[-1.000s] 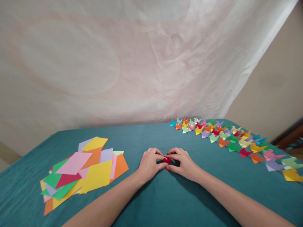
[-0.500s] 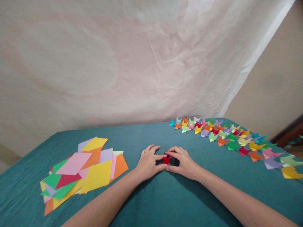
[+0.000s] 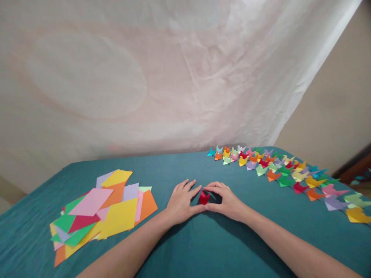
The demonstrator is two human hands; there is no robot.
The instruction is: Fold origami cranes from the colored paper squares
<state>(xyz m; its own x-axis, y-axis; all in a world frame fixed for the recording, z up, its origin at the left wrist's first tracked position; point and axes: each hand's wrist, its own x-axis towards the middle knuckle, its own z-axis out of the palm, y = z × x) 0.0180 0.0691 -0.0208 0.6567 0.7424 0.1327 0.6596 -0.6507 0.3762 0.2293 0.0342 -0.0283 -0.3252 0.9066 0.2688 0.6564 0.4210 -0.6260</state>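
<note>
A small red folded-paper bird (image 3: 204, 198) is between my two hands near the middle of the table. My right hand (image 3: 227, 200) curves around its right side, with the index fingertip at its top and the thumb at its lower edge. Spread fingers and an outstretched thumb show on my left hand (image 3: 182, 200), just left of the bird. Its thumb tip meets the right thumb below the bird, while its index fingertip looks slightly apart from the paper. Whether the left thumb presses on the bird cannot be made out.
On the left lies an overlapping pile of coloured paper sheets (image 3: 121, 218). Rows of small folded-paper birds (image 3: 285, 180) in many colours stand along the right side of the teal-covered table (image 3: 185, 251). A pale hanging cloth (image 3: 174, 77) rises behind the table.
My left index finger has drawn back a little from the red bird's top, and more of the bird shows. My right hand stays around it. The view has tilted slightly.
</note>
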